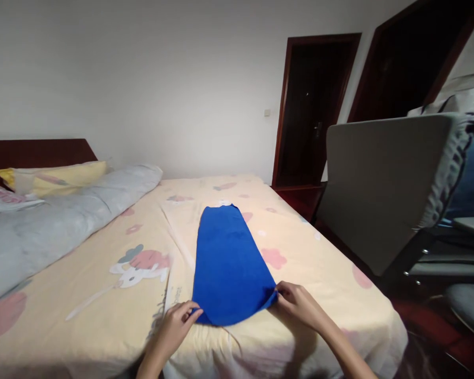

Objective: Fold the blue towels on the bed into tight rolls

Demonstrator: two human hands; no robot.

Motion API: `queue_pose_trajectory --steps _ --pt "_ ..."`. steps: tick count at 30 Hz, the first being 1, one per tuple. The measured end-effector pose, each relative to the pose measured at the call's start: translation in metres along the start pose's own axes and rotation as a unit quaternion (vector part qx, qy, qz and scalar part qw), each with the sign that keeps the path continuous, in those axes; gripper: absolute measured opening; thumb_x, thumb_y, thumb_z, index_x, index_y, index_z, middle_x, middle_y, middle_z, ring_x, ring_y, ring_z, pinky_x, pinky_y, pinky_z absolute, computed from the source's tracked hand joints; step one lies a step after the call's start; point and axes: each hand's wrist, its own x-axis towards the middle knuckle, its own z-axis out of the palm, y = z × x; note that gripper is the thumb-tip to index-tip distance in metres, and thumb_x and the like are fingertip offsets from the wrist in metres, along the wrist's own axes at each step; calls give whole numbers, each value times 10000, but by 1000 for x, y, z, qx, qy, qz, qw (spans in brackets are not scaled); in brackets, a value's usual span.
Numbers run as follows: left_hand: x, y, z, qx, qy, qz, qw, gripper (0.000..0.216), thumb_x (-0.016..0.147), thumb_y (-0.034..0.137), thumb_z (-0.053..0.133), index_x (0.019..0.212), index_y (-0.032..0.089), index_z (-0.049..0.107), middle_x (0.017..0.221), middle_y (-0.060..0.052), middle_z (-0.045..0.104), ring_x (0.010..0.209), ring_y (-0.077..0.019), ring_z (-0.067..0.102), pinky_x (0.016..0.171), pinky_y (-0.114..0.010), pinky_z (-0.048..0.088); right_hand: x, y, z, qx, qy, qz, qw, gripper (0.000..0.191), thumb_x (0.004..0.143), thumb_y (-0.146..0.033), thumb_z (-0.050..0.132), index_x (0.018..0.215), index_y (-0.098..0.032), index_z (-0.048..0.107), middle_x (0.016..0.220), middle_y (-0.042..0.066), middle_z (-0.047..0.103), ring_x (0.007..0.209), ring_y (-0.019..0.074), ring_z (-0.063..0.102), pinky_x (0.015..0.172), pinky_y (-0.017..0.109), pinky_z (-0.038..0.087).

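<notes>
A blue cloth (229, 258) lies lengthwise on the bed, its far end narrow and slightly ruffled in the view. My left hand (179, 318) pinches its near left corner between thumb and fingers. At the near right corner, my right hand (296, 302) grips the cloth the same way. Both near corners are lifted a little, and the near edge sags in a curve between them. Beneath the cloth is a pale yellow bed sheet (142, 310) printed with rabbits, strawberries and flowers.
A rolled grey quilt (63, 221) stretches along the left of the bed, before a yellow pillow (71, 176) and a dark headboard (35, 152). Right of the bed stands a grey chair-like backrest (375, 184). A dark door (316, 110) is set in the far wall.
</notes>
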Motion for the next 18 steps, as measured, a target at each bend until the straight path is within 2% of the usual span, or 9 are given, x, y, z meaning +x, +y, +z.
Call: queue_pose_trajectory --steps 4,8,10,14,18 --pt "-4 -8 4 -11 -19 8 1000 129 881 351 590 824 373 703 772 24 735 700 -258 712 695 -361 597 -16 2 -12 -25 -50 -26 998 197 889 -276 506 917 -215 691 927 60 739 866 254 684 796 349 513" --pt "-5 -16 7 -22 -15 8 1000 113 882 342 614 829 359 712 827 6 725 831 -279 716 804 -398 586 -22 8 -11 -25 -88 -81 993 148 797 -173 584 868 -222 705 1186 95 691 1139 286 620 1005 398 471" --pt "-5 -16 5 -42 -22 -4 999 106 887 346 611 840 354 706 866 13 736 884 -277 718 844 -387 577 -22 12 -11 -35 -106 -92 990 164 767 -148 604 863 -223 715 1248 95 665 1203 295 585 1042 412 447" --pt "-6 -15 -3 -84 -68 -63 992 138 910 381 587 846 337 702 840 42 744 814 -233 726 773 -309 579 -23 12 -16 -42 -111 -59 991 134 839 -224 615 926 -225 716 1106 87 713 1059 271 644 965 395 482" --pt "-10 -27 -9 -101 -32 -75 991 213 890 453 618 842 271 718 835 8 748 761 -195 719 679 -238 567 -29 9 -22 -59 -109 -28 992 181 921 -343 592 944 -215 718 968 84 716 921 256 656 862 373 498"
